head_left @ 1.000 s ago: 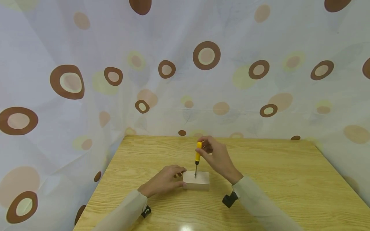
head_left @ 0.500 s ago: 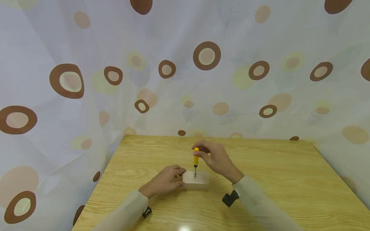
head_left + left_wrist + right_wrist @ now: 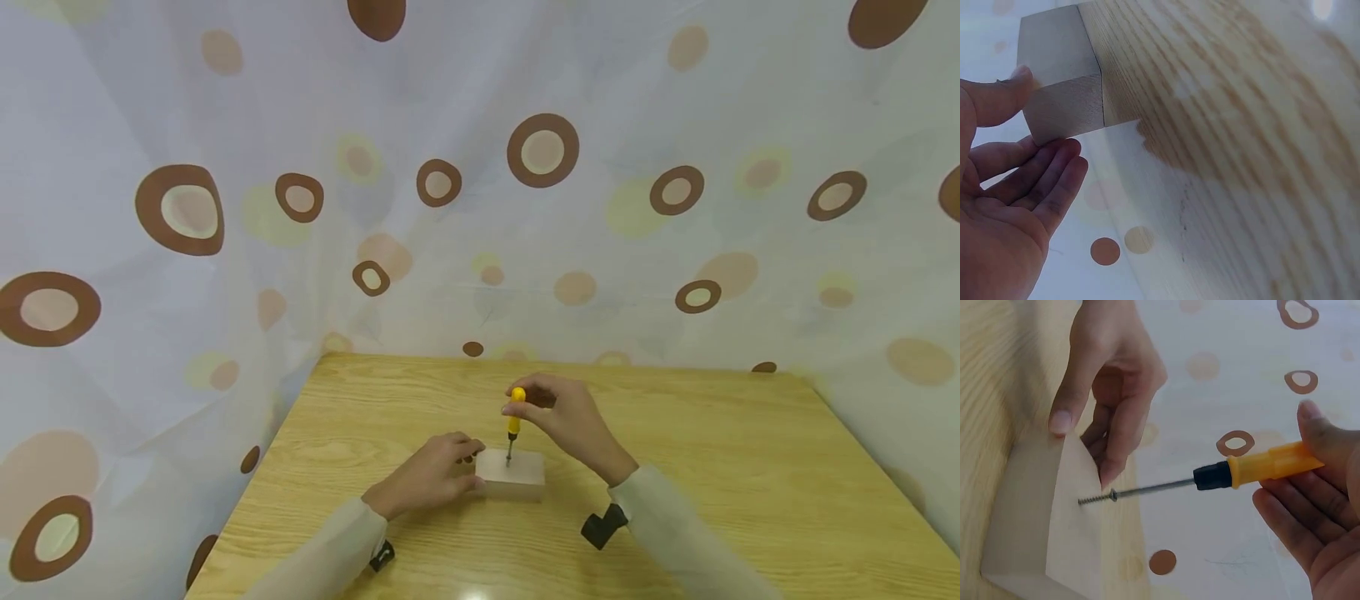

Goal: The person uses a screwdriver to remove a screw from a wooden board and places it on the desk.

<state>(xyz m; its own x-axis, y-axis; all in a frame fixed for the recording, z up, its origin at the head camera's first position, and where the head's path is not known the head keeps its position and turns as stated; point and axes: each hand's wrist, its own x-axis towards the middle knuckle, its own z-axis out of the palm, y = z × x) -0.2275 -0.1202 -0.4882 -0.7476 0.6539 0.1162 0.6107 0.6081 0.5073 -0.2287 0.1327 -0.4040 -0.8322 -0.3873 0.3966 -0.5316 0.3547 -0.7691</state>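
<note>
A table (image 3: 712,442) is topped by a block (image 3: 521,477), gripped between thumb and fingers of the left hand (image 3: 426,477). Above it, a screwdriver (image 3: 1213,476) is pinched near upright by the right hand (image 3: 576,427). Between the hands, a screw (image 3: 1098,499) is lined up from block to screwdriver tip.

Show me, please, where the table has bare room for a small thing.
The tabletop is bare from the right sleeve to the right edge, and from the left hand to the left edge. It is crowded around the wooden block, screw, screwdriver and right hand.
</note>
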